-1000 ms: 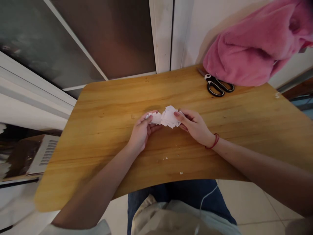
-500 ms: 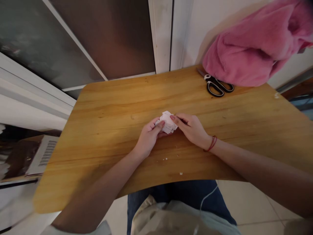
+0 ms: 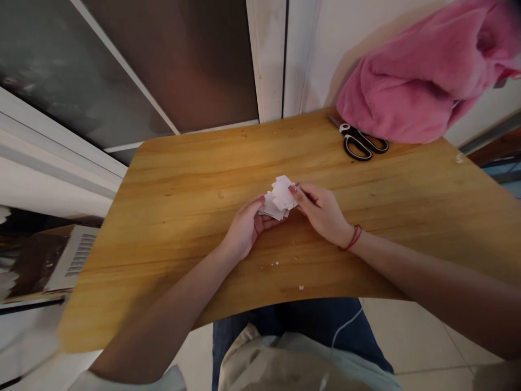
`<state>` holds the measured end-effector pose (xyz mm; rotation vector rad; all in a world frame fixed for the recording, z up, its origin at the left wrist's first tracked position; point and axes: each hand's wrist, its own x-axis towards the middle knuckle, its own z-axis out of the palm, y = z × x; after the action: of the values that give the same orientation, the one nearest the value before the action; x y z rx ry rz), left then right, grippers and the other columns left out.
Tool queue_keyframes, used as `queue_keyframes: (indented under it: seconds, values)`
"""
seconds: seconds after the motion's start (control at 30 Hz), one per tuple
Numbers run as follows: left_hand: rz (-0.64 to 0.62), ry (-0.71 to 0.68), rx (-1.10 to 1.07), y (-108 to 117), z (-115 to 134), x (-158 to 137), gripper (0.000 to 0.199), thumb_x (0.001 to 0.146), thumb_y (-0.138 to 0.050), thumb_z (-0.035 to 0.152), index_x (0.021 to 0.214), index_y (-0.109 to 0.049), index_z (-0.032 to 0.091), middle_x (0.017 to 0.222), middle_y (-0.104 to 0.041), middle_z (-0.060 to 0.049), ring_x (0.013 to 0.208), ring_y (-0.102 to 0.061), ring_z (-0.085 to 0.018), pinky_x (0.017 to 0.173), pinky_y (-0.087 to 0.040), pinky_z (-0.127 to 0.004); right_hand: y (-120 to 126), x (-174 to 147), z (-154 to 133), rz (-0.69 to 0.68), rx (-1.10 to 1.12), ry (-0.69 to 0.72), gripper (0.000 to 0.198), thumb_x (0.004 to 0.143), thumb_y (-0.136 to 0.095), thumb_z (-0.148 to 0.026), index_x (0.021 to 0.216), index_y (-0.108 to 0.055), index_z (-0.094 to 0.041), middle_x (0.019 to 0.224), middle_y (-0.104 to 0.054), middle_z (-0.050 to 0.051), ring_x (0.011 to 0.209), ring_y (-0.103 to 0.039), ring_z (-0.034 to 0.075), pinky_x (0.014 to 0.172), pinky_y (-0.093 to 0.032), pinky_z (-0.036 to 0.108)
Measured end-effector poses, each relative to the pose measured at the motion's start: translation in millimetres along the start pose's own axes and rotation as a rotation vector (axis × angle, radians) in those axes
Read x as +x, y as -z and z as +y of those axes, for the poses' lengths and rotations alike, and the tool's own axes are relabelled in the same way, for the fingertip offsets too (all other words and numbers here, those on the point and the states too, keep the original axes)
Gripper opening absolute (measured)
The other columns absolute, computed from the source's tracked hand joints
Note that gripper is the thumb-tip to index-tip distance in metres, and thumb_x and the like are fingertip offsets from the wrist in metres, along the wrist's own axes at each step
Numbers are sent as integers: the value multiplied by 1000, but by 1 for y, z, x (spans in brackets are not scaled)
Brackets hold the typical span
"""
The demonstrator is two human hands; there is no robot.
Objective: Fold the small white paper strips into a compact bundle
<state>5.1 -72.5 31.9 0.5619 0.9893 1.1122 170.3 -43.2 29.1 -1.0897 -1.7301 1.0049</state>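
Observation:
Several small white paper pieces (image 3: 281,196) lie in a loose stack between my two hands, above the middle of the table. My left hand (image 3: 246,222) is closed on the lower pieces, thumb on top and fingers beneath. The upper pieces are pinched by my right hand (image 3: 319,209), its thumb flat on their right side. The two portions overlap, the upper one shifted up and to the right. The fingers under the paper are partly hidden. A red string bracelet (image 3: 355,238) circles my right wrist.
Black-handled scissors (image 3: 358,142) lie at the table's back right, beside a pink plush cloth item (image 3: 411,92). Small white scraps (image 3: 301,287) are scattered near the front edge of the wooden table (image 3: 171,184). A cardboard box (image 3: 73,258) stands off to the left.
My right hand has slid the upper paper pieces up and to the right, so the stack is now fanned into two overlapping portions. My left hand has shifted slightly, its thumb farther left.

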Motion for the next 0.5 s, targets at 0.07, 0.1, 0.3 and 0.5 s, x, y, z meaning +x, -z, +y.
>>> queue_keyframes:
  seconds: [0.07, 0.1, 0.3, 0.5]
  values:
    - [-56, 20, 4, -4, -4, -3, 26, 92, -50, 32, 100, -67, 13, 96, -74, -11, 85, -71, -21, 87, -55, -40, -1, -2, -4, -28, -75, 33, 46, 96, -43, -51, 62, -38, -20, 58, -35, -4, 54, -33, 9, 52, -28, 26]
    - [-80, 12, 21, -5, -6, -3, 28, 90, -54, 35, 102, -67, 13, 97, -74, -11, 87, -71, -21, 88, -54, -40, -1, -2, -5, -35, -95, 44, 47, 95, -43, -52, 62, -39, -20, 57, -37, -4, 54, -34, 9, 53, -29, 26]
    - [-76, -93, 249, 2, -9, -2, 30, 82, -67, 39, 103, -69, 17, 94, -74, -7, 84, -67, -17, 79, -52, -30, -1, -3, -2, -65, -235, 73, 46, 97, -40, -51, 64, -44, -19, 57, -43, -3, 53, -36, 9, 53, -28, 26]
    - [-28, -153, 363, 1, -5, -6, 25, 82, -66, 38, 98, -71, 19, 88, -74, -3, 77, -66, -15, 70, -50, -25, 2, -2, 0, -100, -368, 55, 45, 98, -39, -46, 63, -44, -19, 56, -44, -2, 52, -36, 9, 53, -25, 28]
